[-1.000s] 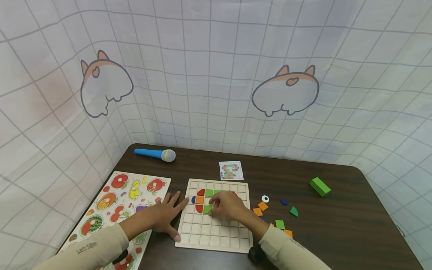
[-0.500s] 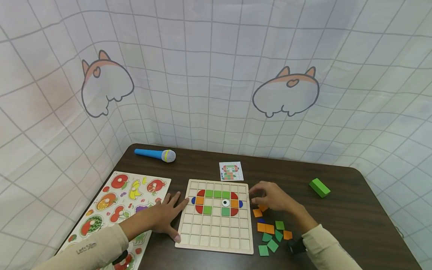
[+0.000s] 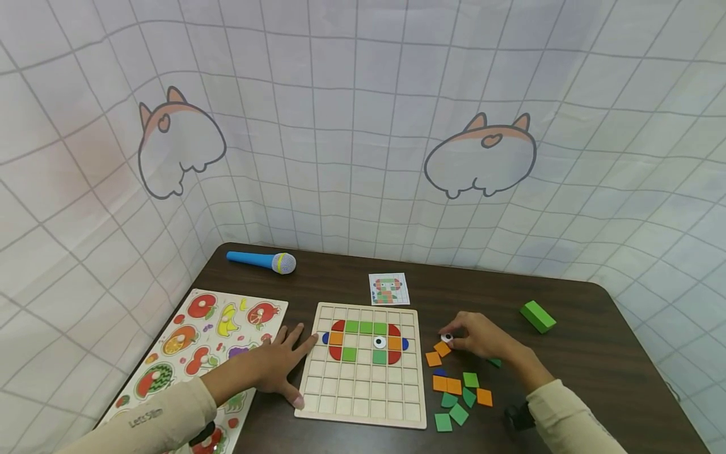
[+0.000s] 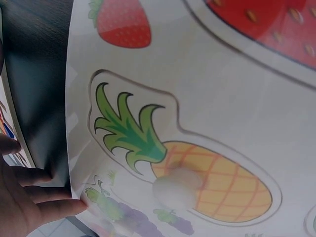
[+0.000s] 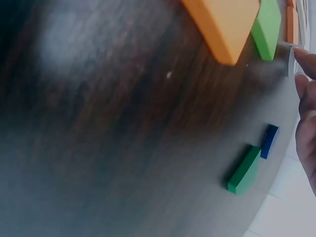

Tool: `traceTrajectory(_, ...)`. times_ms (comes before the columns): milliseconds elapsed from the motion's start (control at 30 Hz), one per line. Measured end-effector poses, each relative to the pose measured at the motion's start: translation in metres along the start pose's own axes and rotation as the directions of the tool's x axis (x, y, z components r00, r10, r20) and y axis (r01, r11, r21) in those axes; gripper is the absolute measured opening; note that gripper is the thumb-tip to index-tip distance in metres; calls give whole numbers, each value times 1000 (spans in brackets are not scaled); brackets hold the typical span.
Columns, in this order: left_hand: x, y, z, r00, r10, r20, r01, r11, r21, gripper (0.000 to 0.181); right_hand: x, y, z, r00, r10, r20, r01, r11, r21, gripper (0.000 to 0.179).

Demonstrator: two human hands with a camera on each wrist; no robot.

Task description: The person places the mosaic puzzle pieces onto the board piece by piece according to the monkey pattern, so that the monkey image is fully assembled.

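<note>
My right hand (image 3: 482, 335) pinches a round white eye piece (image 3: 447, 338) with a black ring, right of the wooden grid board (image 3: 363, 397). In the right wrist view its fingers (image 5: 307, 61) show only at the edge. On the board lie red, green, orange and blue pieces and a second eye piece (image 3: 379, 342), right of the middle. My left hand (image 3: 275, 364) rests with fingers spread at the board's left edge. Several loose orange squares (image 3: 440, 383) and green pieces (image 3: 458, 413) lie on the table, near the right hand.
A fruit puzzle board (image 3: 187, 378) lies under the left forearm. Behind the grid board are a pattern card (image 3: 389, 289) and a toy microphone (image 3: 261, 260). A green block (image 3: 537, 316) stands at the right. A patterned curtain (image 3: 363, 126) hangs behind the table (image 3: 567, 366).
My right hand has moved off the board to the right and now pinches the loose eye piece. The second eye piece shows on the board. My left hand has stayed in place.
</note>
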State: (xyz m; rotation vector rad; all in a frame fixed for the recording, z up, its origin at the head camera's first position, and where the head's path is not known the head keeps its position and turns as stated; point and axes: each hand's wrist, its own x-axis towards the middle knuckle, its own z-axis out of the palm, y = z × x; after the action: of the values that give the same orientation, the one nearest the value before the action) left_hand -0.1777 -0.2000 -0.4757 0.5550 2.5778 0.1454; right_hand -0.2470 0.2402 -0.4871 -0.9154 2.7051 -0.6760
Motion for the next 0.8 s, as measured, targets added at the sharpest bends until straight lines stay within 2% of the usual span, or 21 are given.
traceTrajectory(333, 0, 2, -1, 1000, -19, 10, 19, 1000, 14, 122, 2, 7, -1, 999, 9, -32, -12, 996, -83, 22)
traceTrajectory(633, 1, 1, -1, 1000, -16, 16, 15, 1000, 25, 123, 4, 10, 0, 995, 104, -10, -104, 993, -64, 12)
traceTrajectory(800, 2, 1, -1, 1000, -15, 16, 15, 1000, 22, 124, 5, 8, -2, 994, 109, 21, -108, 993, -42, 15)
